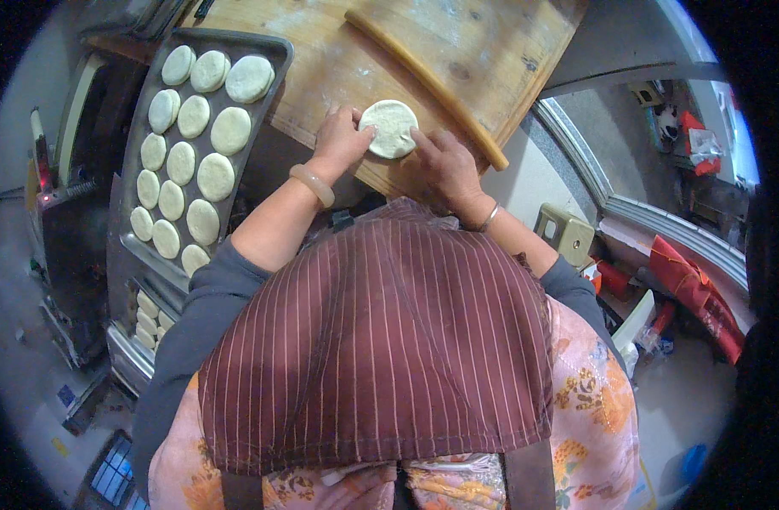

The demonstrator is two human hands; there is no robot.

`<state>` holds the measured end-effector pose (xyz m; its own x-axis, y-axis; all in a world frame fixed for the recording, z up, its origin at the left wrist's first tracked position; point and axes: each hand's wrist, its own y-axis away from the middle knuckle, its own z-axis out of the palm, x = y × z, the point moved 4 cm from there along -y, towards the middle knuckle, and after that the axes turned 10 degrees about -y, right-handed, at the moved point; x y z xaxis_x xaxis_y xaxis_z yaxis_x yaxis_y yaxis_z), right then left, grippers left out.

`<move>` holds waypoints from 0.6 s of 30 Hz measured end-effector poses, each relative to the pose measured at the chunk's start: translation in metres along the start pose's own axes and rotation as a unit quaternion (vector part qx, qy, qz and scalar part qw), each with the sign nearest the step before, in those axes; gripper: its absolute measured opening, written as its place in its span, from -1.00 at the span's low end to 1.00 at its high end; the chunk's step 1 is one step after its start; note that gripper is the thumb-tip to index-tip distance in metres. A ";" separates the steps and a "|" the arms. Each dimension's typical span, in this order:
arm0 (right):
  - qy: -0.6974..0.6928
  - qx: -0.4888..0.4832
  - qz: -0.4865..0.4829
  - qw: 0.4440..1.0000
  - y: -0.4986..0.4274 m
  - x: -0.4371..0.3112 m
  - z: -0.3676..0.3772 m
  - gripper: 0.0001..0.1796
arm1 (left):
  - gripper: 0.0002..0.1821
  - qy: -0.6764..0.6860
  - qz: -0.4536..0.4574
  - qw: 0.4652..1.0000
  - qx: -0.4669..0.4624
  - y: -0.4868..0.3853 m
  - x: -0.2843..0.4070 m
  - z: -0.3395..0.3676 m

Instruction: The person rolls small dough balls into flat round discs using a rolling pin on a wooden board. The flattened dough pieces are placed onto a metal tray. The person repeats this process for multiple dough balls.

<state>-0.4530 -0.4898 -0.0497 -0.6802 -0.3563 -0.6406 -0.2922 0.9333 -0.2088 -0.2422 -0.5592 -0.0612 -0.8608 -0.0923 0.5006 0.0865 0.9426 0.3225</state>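
Observation:
A round, flat dough disc [391,129] is held near the front edge of the wooden worktable [338,57]. At the disc's left rim, my left hand [340,137] grips it, thumb on top. My right hand [448,162] holds the right rim, where a small fold shows in the dough; its fingers are partly hidden. A wooden rolling pin [427,86] lies slantwise on the table, just beyond my right hand. To the left, a dark metal baking tray [252,137] carries several similar dough discs [230,131] in rows.
Below the baking tray, another metal tray [131,357] holds more dough pieces [148,322]. A beige metal box [564,234] stands right of my right forearm. Beyond it are a window frame [670,229] and red packaging [698,296]. Flour marks the tabletop.

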 end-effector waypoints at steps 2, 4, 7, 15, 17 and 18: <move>0.006 -0.031 -0.059 0.998 0.006 -0.004 -0.002 -0.58 | -0.64 -0.027 0.023 0.998 0.043 0.000 0.003 0.002; 0.026 -0.067 -0.057 0.996 0.008 0.000 0.001 -0.55 | -0.67 -0.004 0.020 0.999 0.042 0.001 0.003 0.009; -0.056 -0.061 0.020 0.996 0.008 0.010 0.001 -0.48 | -0.73 0.082 0.012 0.996 0.037 0.004 0.008 0.017; -0.787 -0.046 0.416 0.453 -0.024 -0.002 -0.010 -0.27 | -0.77 0.005 0.371 0.920 0.131 0.061 0.080 -0.021; -0.791 -0.021 0.423 0.442 -0.041 -0.013 -0.013 -0.32 | -0.62 0.106 0.385 0.898 0.182 0.075 0.084 -0.044; -0.802 -0.020 0.403 0.441 -0.051 -0.021 -0.015 -0.34 | -0.57 0.156 0.349 0.900 0.211 0.080 0.078 -0.056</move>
<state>-0.4337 -0.5309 -0.0150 0.7664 0.6101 -0.2010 -0.4230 0.7148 0.5568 -0.2747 -0.5093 0.0487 -0.4816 0.5457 0.6858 0.2967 0.8378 -0.4583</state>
